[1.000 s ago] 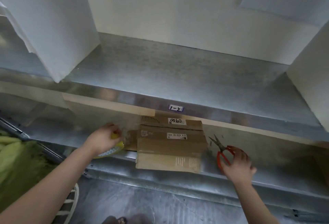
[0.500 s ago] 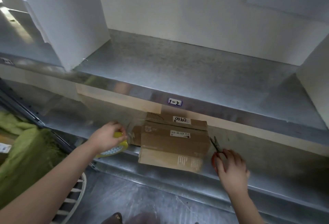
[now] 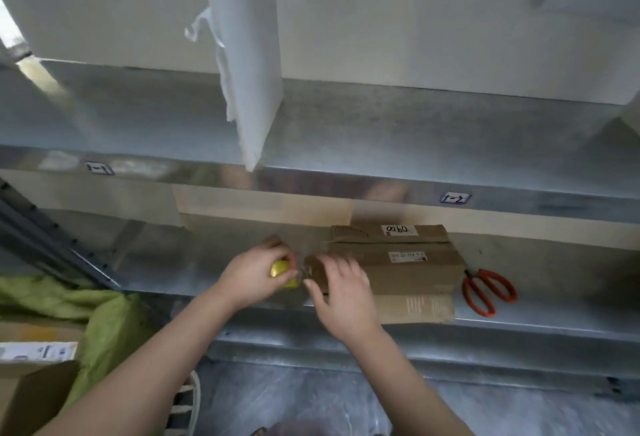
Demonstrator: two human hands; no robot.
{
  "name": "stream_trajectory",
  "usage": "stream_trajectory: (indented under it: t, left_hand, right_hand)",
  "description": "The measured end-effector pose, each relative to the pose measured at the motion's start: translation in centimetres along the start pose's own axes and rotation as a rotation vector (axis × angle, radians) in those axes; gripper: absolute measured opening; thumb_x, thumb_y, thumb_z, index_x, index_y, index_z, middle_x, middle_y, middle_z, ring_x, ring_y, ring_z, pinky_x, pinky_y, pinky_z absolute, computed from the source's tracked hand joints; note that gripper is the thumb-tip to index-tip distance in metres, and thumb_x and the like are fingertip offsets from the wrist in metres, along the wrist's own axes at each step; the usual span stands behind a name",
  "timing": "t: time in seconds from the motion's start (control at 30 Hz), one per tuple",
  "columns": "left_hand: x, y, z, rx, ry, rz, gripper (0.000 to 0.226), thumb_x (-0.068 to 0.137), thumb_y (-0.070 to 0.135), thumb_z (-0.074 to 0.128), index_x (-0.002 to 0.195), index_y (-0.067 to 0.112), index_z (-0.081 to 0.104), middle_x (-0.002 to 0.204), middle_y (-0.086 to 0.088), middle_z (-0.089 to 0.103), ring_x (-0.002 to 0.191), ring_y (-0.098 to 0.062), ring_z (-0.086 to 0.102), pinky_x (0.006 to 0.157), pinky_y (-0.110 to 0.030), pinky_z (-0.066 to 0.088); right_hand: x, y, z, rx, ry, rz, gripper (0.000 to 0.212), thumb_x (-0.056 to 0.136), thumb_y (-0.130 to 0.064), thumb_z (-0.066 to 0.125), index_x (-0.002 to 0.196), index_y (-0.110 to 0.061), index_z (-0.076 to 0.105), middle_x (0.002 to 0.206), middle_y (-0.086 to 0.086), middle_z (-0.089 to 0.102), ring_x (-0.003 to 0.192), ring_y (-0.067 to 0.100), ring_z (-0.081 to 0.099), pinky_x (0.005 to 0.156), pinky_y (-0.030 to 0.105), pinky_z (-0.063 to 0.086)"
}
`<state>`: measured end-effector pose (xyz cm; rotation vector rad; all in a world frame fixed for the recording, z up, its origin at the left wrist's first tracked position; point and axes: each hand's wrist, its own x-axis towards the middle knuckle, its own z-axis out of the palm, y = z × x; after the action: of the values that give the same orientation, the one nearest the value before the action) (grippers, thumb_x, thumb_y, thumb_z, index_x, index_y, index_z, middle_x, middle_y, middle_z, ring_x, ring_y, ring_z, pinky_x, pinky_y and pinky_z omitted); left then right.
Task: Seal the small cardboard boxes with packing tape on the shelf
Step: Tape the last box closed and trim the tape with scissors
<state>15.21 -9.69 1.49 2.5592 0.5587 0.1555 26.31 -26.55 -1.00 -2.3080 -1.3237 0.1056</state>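
Sealing looks barely begun: my left hand (image 3: pixel 252 274) grips the tape roll (image 3: pixel 282 271), my right hand (image 3: pixel 341 292) presses spread fingers on the cardboard box (image 3: pixel 398 262); cutting is not yet done.

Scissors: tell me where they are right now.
In the head view, the red-handled scissors lie flat on the lower shelf, on the right side, just beside the right end of the cardboard box.

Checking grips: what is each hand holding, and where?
Left hand grips the tape roll round its rim; right hand holds nothing, just resting on the left end of the box.
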Motion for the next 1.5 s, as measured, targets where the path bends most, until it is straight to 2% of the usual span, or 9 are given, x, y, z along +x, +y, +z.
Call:
stream_trajectory:
  t: [0.13, 0.3, 0.43, 0.6, 0.83, 0.97, 1.13, 1.3, 1.5]
  left_hand:
    - [-1.1, -2.3, -0.8, 0.027, 0.028, 0.035, 0.016, 0.086, 0.045, 0.063, 0.094, 0.031, 0.061, 0.1, 0.016, 0.047, 0.093, -0.012, 0.056, 0.073, -0.031, 0.048]
    - [-1.8, -4.6, -1.6, -0.07, -0.071, 0.117, 0.031, 0.088, 0.046, 0.063, 0.11, 0.024, 0.06, 0.112, 0.004, 0.049, 0.104, -0.014, 0.053, 0.091, -0.031, 0.045]
    - [-2.4, -6.9, -1.7, -0.136, -0.226, 0.159, 0.056, 0.087, 0.028, 0.069, 0.137, 0.017, 0.046, 0.135, 0.0, 0.041, 0.126, -0.01, 0.04, 0.106, -0.01, 0.023]
    - [-2.0, -10.0, -1.2, 0.009, -0.147, 0.014, 0.08, 0.078, 0.028, 0.078, 0.146, 0.025, 0.036, 0.146, 0.0, 0.043, 0.133, -0.019, 0.042, 0.108, -0.029, 0.034]
    - [-0.4, -12.9, 0.7, 0.131, -0.213, -0.073, 0.089, 0.077, 0.047, 0.074, 0.15, 0.021, 0.031, 0.155, -0.005, 0.032, 0.14, -0.022, 0.033, 0.109, -0.026, 0.028]
    - [-1.0, -13.2, 2.0, 0.208, -0.241, 0.003, 0.087, 0.07, 0.045, 0.08, 0.143, 0.014, 0.044, 0.146, -0.014, 0.039, 0.132, -0.032, 0.042, 0.108, -0.035, 0.035]
    - [-1.6, -12.7, 2.6, 0.432, -0.156, 0.076, 0.085, 0.033, 0.059, 0.091, 0.107, 0.022, 0.072, 0.111, -0.008, 0.067, 0.093, -0.034, 0.068, 0.074, -0.043, 0.058]
    - [-1.1, -13.5, 3.1, 0.382, -0.26, -0.004, 0.079, 0.08, 0.06, 0.064, 0.146, 0.028, 0.034, 0.156, -0.001, 0.023, 0.144, -0.032, 0.019, 0.114, -0.048, 0.023]
    - [-0.7, -11.6, 2.8, 0.368, -0.146, 0.096, 0.081, 0.087, 0.077, 0.022, 0.152, 0.029, 0.021, 0.163, 0.007, 0.002, 0.149, -0.019, -0.007, 0.117, -0.036, -0.01]
  right_hand:
    - [2.2, -3.1, 2.6, 0.216, -0.113, 0.14, 0.031, 0.09, -0.041, 0.06, 0.114, -0.022, 0.065, 0.112, -0.003, 0.067, 0.104, 0.016, 0.059, 0.086, 0.026, 0.046]
    - [2.5, -5.0, 4.4, 0.407, -0.029, 0.275, 0.012, 0.085, -0.023, 0.07, 0.079, -0.027, 0.06, 0.066, -0.014, 0.059, 0.059, -0.002, 0.054, 0.058, 0.012, 0.037]
    - [3.8, -5.2, 5.1, 0.49, -0.039, 0.354, 0.014, 0.086, -0.02, 0.071, 0.079, -0.024, 0.06, 0.069, -0.009, 0.062, 0.065, 0.007, 0.057, 0.062, 0.017, 0.041]
    - [4.5, -5.9, 5.8, 0.342, -0.238, 0.218, 0.013, 0.09, -0.028, 0.066, 0.085, -0.016, 0.064, 0.091, 0.001, 0.067, 0.086, 0.016, 0.059, 0.079, 0.032, 0.045]
    - [3.4, -6.9, 9.0, 0.624, -0.263, 0.51, 0.022, 0.089, -0.019, 0.066, 0.072, -0.026, 0.056, 0.066, -0.01, 0.058, 0.063, -0.002, 0.054, 0.06, 0.013, 0.04]
    - [4.6, -5.2, 10.4, 0.604, -0.329, 0.734, 0.019, 0.091, -0.017, 0.065, 0.073, -0.022, 0.06, 0.07, -0.008, 0.064, 0.061, 0.003, 0.06, 0.055, 0.015, 0.045]
    - [4.7, -4.0, 12.1, 0.352, -0.293, 0.686, 0.016, 0.083, -0.034, 0.071, 0.082, -0.028, 0.056, 0.075, -0.01, 0.061, 0.077, 0.012, 0.061, 0.069, 0.025, 0.044]
    - [4.1, -3.7, 13.1, 0.191, -0.211, 0.618, 0.033, 0.083, -0.043, 0.071, 0.099, -0.025, 0.048, 0.103, -0.007, 0.05, 0.086, 0.018, 0.057, 0.066, 0.028, 0.038]
    - [2.9, -5.0, 9.9, -0.024, -0.059, 0.253, 0.038, 0.089, -0.037, 0.061, 0.124, -0.022, 0.055, 0.124, -0.001, 0.055, 0.108, 0.022, 0.057, 0.08, 0.032, 0.05]
